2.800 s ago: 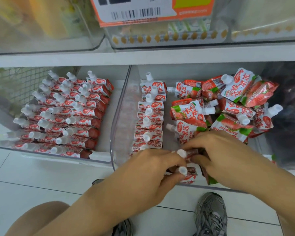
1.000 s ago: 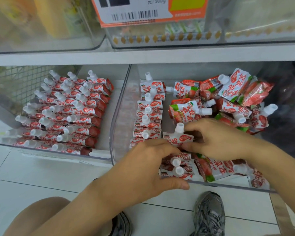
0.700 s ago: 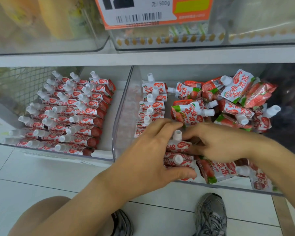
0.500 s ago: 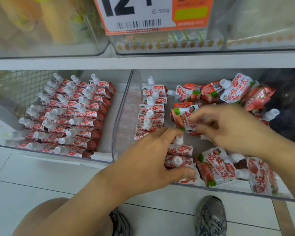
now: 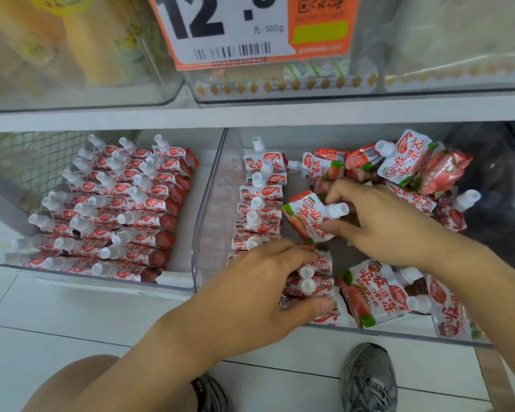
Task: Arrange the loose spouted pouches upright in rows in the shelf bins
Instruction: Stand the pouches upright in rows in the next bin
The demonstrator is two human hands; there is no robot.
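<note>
I see a red-and-white spouted pouch (image 5: 308, 218) in my right grip (image 5: 381, 224), tilted, cap rightward; upright pouches (image 5: 312, 281) stand beneath my left grip (image 5: 259, 295).

R hand (image 5: 381, 224) pinches a loose pouch (image 5: 308, 217) w/ white spout, lifted over the right bin (image 5: 208, 203). L hand (image 5: 259, 295) grips the short upright row (image 5: 312, 281) at bin front. Left bin (image 5: 179, 281) holds full rows; price tag (image 5: 250, 28) above.
</note>
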